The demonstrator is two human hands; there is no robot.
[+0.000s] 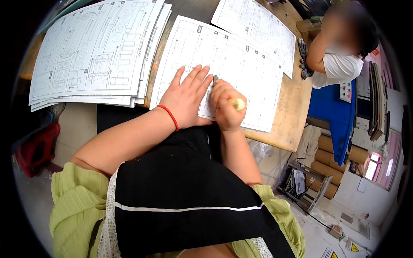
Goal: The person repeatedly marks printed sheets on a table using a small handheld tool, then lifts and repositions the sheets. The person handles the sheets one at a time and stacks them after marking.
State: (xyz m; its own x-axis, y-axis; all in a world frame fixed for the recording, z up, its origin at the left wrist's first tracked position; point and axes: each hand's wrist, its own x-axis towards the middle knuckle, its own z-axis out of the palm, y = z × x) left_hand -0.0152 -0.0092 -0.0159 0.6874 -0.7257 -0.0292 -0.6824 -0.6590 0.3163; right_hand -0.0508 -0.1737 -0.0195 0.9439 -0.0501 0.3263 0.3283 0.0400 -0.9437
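A white printed sheet (180, 47) with line drawings and ruled columns lies on the wooden table in front of me. My left hand (187, 94), with a red cord round its wrist, presses flat on this sheet, fingers stretched out. Just right of it, my right hand (228, 105) is closed round a short tool with a pale yellow handle (237, 104). The tool's dark tip (215, 79) shows beyond the fist, close to the left fingertips and at the sheet. Its exact kind is hidden by the fingers.
A stack of similar printed sheets (92, 53) lies at the left, overhanging the table's near edge. Another printed sheet (258, 26) is at the far right. The wooden table (297, 116) ends at my right. Beyond it a person (340, 51) sits near a blue surface (333, 112).
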